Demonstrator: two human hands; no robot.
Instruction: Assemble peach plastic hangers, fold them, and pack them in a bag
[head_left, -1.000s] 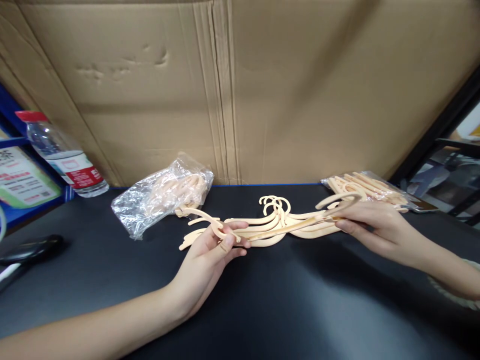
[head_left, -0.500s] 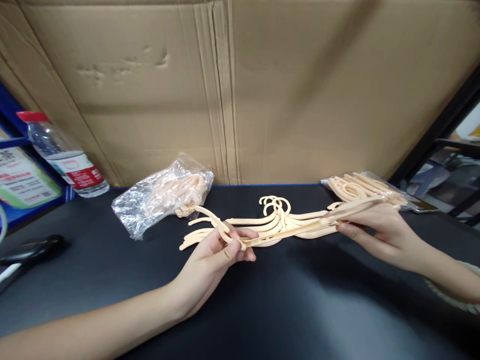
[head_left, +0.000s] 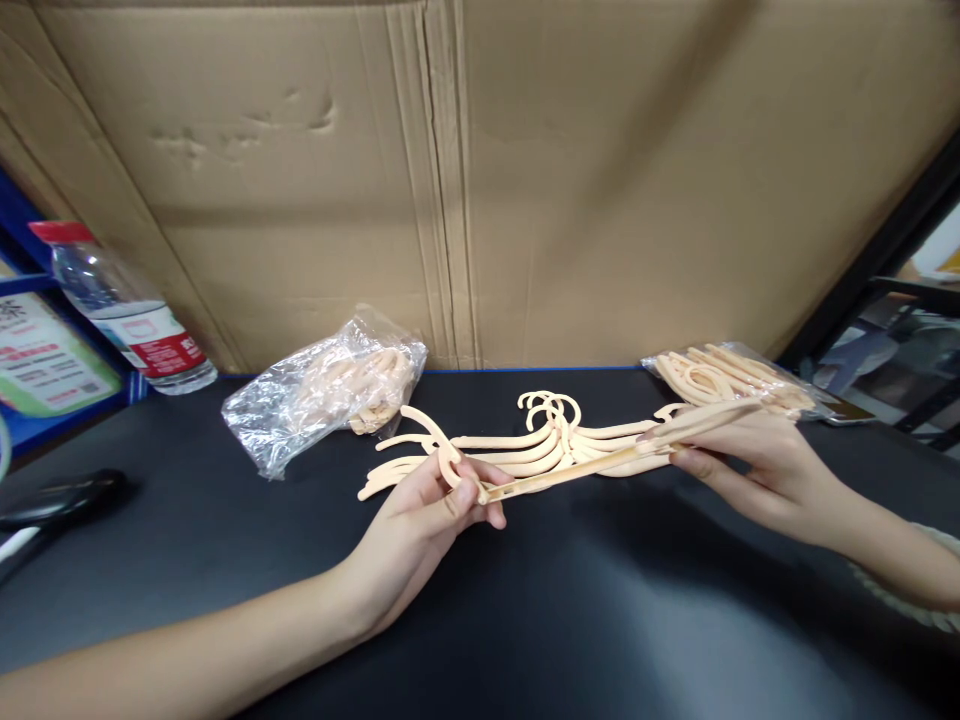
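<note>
A cream plastic clothes hanger point(head_left: 585, 467) stretches between my two hands, held up just above the table. My left hand point(head_left: 439, 505) pinches its left end, where a curved arm meets the long straight bar. Over at the other end, my right hand point(head_left: 765, 465) has its thumb and fingers closed round the bar and the other arm; some of those fingers are hidden. Behind the held hanger lie several matching hangers point(head_left: 502, 442), overlapping, with their hooks bunched together toward the cardboard.
At the back left lies a clear plastic bag point(head_left: 274, 410) with cream pieces; another bag of pieces point(head_left: 724, 375) is at the back right. A bottle point(head_left: 161, 340) and a black mouse point(head_left: 67, 498) are on the left. Cardboard point(head_left: 637, 180) stands behind the black table point(head_left: 570, 620).
My left hand and the hanger's left end have shifted very slightly left. The grip of both hands stays the same.
</note>
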